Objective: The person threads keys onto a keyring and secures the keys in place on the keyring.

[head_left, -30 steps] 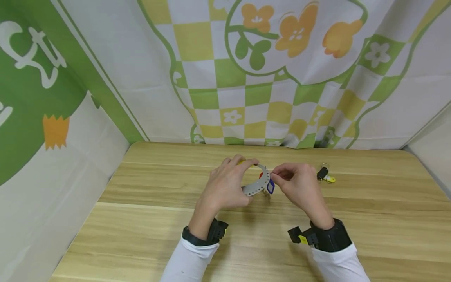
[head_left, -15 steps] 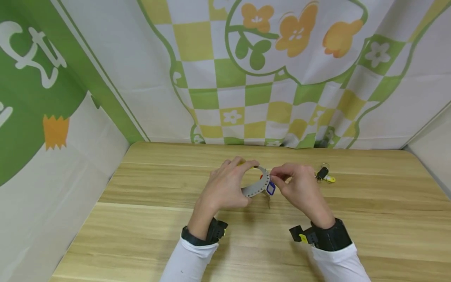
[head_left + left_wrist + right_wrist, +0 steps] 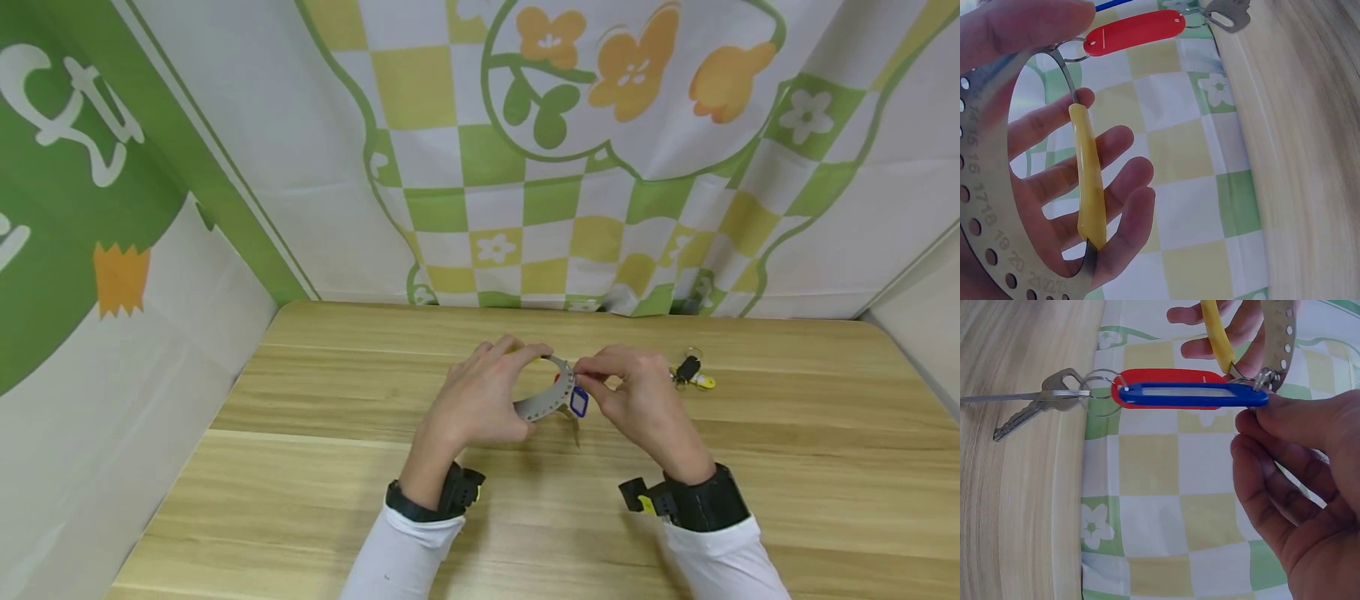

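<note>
My left hand (image 3: 480,398) holds a flat metal key ring holder (image 3: 538,405), its fingers curled round the yellow grip (image 3: 1090,178). Numbered holes run along the holder's band. From its far edge hangs a red key tag (image 3: 1138,32) with a small ring and a key (image 3: 1229,14). My right hand (image 3: 643,400) is at the holder's right edge, thumb and fingertips pinching the ring end of a blue key tag (image 3: 1194,395). Small metal rings (image 3: 1266,379) show there, partly hidden by the thumb. A toothed key (image 3: 1022,419) and another seen edge-on dangle from the tags' other ends.
Right of my right hand, a bunch of keys with a black tag (image 3: 687,368) and a yellow tag (image 3: 703,382) lies on the wooden table (image 3: 315,467). Behind the table's back edge hangs a checked, flowered curtain (image 3: 491,200).
Both hands stay nearly in place, the left still holding the key ring holder. The blue key tag and the key hanging below it have shifted slightly down and right.
</note>
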Tool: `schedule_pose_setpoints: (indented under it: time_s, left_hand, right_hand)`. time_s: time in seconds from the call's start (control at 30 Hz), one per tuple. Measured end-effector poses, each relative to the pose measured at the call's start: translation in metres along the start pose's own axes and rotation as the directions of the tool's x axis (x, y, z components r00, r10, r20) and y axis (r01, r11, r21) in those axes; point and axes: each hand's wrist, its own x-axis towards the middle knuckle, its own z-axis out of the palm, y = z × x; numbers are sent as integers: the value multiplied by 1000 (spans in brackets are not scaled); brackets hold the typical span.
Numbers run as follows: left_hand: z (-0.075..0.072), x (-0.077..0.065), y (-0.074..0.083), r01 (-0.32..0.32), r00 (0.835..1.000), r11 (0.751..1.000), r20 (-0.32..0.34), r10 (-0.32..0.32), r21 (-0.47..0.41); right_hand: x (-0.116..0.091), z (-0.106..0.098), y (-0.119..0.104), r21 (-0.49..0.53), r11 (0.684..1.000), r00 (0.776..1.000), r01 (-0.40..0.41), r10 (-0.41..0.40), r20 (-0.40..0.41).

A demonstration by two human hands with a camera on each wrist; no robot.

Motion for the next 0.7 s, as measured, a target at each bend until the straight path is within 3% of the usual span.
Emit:
schedule_pose_setpoints:
  time_s: [0.13, 0.23, 0.47, 0.7]
  left_hand:
    - [0, 1, 1, 6, 1000, 1000, -4, -6, -8]
    - [0, 1, 2, 7, 1000, 1000, -14, -8, -5]
    - [1, 3, 5, 0, 1000, 1000, -29, 1, 24]
    - [2, 3, 6, -4, 999, 999, -33, 5, 33]
  right_hand:
    - [0, 0, 0, -1, 1000, 1000, -8, 8, -21]
    - [0, 0, -1, -3, 997, 997, -72, 72, -13]
    - [0, -1, -3, 27, 962, 962, -271, 270, 35]
    - [2, -4, -5, 47, 942, 942, -332, 328, 73]
